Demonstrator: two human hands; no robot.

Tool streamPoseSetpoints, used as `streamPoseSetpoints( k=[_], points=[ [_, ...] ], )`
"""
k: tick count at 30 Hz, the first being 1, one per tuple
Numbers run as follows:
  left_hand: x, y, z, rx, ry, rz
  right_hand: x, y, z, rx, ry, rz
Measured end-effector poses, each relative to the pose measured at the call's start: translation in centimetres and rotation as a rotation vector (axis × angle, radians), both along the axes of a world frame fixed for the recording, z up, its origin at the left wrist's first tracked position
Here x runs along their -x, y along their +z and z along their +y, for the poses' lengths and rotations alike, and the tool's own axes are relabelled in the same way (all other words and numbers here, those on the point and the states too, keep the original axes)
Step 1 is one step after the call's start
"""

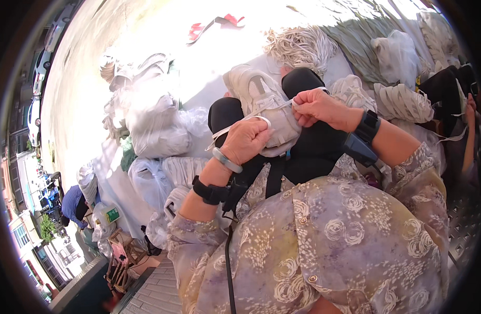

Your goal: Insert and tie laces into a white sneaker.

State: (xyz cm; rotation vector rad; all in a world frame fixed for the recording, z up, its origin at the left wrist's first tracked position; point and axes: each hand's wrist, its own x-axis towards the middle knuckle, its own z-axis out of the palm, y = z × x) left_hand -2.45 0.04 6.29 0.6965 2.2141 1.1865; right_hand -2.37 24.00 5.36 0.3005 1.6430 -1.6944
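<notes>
A white sneaker [251, 89] rests across my lap between my black-clad knees, its toe pointing away from me. Over its lacing area, my left hand [246, 138] is closed on one stretch of white shoelace [219, 134], part of which trails off to the left. To its right, my right hand [320, 108] pinches another stretch of lace between thumb and fingers. Between the two hands the lace runs across the shoe's tongue. Exactly how the lace threads through the eyelets is too small to tell.
A tangled pile of white laces [303, 48] lies beyond my knees. More white shoes [402, 102] sit at right; plastic-wrapped bundles [159, 125] stand at left. Pink-and-grey pieces [215, 27] lie farther off. Another person [75, 205] bends at far left; someone's arm [470, 133] shows at right.
</notes>
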Motion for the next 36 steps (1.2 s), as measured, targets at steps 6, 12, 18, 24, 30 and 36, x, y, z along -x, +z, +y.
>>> streamPoseSetpoints(
  k=[6, 12, 18, 24, 30, 36],
  points=[
    [2.0, -1.2, 3.0, 0.040, -0.051, 0.547, 2.5, -1.6, -1.3, 0.124, -0.205, 0.178],
    [2.3, -2.1, 3.2, -0.059, 0.173, 0.479, 2.7, -2.7, -2.0, 0.102, -0.294, 0.223],
    [0.3, -3.1, 1.9, -0.115, 0.501, 0.137, 2.1, -3.2, -2.8, 0.014, -0.420, 0.380],
    [-0.4, -3.2, 1.0, -0.403, 0.772, -0.435, 1.6, -3.7, -2.8, -0.038, -0.426, 0.490],
    [-0.7, -3.4, 0.6, -0.521, 0.818, -0.546, 1.5, -4.3, -3.0, -0.062, -0.449, 0.544],
    [-0.7, -3.8, 0.3, -0.571, 0.809, -0.638, 1.3, -4.8, -3.0, -0.116, -0.474, 0.590]
  ],
)
